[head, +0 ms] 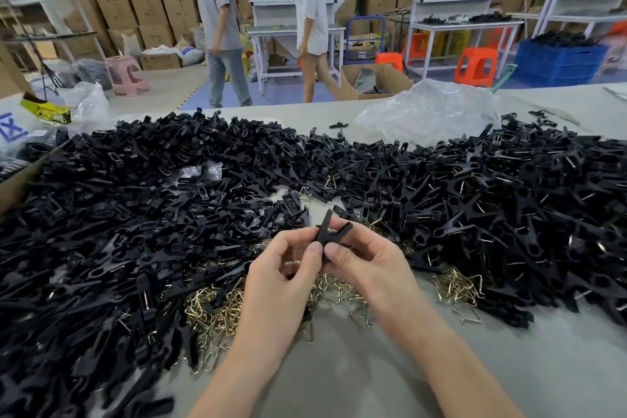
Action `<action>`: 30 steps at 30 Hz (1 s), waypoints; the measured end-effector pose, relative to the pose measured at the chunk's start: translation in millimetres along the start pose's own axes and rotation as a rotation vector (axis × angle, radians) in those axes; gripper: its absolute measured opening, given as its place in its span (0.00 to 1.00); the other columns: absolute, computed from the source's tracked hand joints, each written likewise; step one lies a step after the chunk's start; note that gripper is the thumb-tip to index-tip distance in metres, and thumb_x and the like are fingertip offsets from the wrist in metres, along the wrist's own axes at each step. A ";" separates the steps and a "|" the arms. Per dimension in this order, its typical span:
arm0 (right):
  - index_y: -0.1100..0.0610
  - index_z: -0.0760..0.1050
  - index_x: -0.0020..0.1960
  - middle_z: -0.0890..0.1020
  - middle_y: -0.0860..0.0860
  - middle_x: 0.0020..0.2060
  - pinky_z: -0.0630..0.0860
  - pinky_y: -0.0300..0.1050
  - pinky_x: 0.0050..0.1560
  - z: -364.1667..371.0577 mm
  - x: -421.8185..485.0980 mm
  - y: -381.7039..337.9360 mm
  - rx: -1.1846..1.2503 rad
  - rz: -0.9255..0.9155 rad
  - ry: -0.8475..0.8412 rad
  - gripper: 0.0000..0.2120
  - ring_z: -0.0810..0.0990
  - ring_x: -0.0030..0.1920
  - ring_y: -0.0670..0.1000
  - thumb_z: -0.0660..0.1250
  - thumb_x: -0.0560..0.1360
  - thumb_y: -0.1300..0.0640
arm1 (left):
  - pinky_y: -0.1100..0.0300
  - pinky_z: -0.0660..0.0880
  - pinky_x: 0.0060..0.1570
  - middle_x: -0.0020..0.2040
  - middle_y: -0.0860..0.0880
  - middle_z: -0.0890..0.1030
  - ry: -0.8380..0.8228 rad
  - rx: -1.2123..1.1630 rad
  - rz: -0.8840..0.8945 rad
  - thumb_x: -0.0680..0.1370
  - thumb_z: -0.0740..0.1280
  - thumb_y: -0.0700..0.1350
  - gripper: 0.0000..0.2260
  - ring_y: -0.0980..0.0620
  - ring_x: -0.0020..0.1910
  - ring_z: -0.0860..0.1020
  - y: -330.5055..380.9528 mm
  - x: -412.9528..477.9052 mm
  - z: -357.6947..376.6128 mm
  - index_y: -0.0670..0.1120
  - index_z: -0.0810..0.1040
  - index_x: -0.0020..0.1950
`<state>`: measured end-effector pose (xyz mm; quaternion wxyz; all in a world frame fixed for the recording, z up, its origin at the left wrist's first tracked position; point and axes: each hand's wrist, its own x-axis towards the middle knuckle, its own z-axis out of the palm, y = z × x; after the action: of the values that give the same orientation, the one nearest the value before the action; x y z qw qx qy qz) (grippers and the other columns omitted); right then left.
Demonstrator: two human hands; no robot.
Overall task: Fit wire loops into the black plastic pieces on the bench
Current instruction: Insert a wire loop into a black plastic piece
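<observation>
Grip on one black piece [326,225], left hand [285,273], right hand [364,261]

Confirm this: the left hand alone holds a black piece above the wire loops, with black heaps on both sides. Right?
Not alone. The head view shows the left hand and the right hand both pinching the black piece. The rest stands: it is above the wire loops, with black heaps on both sides.

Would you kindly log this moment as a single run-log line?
stage: piece in hand | left hand: pinches black piece | right hand: pinches same piece | wire loops: heaped on bench below hands
</observation>
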<state>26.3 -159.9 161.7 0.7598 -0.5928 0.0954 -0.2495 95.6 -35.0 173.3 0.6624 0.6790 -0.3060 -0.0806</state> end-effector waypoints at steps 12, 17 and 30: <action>0.53 0.84 0.57 0.87 0.55 0.54 0.80 0.49 0.62 -1.9 -2.6 -6.1 -0.055 -0.013 0.003 0.12 0.84 0.59 0.56 0.71 0.75 0.59 | 0.66 0.75 0.45 0.48 0.58 0.82 -0.042 0.243 0.148 0.81 0.67 0.43 0.14 0.53 0.46 0.81 -6.8 -2.2 1.5 0.64 0.80 0.55; 0.55 0.83 0.57 0.87 0.50 0.52 0.81 0.45 0.59 -2.1 -2.6 -7.1 -0.099 -0.007 -0.012 0.14 0.84 0.55 0.48 0.71 0.72 0.52 | 0.76 0.72 0.45 0.49 0.66 0.83 0.029 0.316 0.193 0.81 0.66 0.44 0.17 0.64 0.45 0.82 -6.5 -3.3 -1.7 0.65 0.75 0.63; 0.53 0.82 0.56 0.87 0.43 0.44 0.81 0.38 0.48 -14.7 7.7 -0.9 -0.168 -0.090 0.305 0.08 0.83 0.43 0.41 0.73 0.76 0.59 | 0.49 0.74 0.59 0.52 0.54 0.79 -0.260 1.120 0.358 0.77 0.70 0.57 0.12 0.48 0.54 0.78 -23.9 -3.6 -7.5 0.54 0.83 0.57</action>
<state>26.1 -176.3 159.7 0.6723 -0.6133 0.2034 -0.3613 104.0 -28.3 150.4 0.1643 0.8471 -0.4901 0.1233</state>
